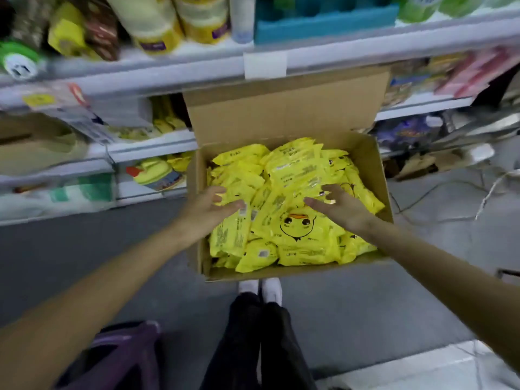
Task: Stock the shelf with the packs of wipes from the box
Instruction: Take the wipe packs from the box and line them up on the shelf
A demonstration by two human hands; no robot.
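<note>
The open box stands on the grey floor, close before a white shelf, and is full of yellow packs. The left hand and right hand reach over them, fingers straight and apart, gripping nothing. Cables lie on the right.

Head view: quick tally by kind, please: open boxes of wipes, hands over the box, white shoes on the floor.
Open cardboard box: 1
Hands over it, left hand and right hand: 2
White shoes: 2
Total: 5
The yellow packs lie heaped and overlapping, so they cannot be counted.
</note>
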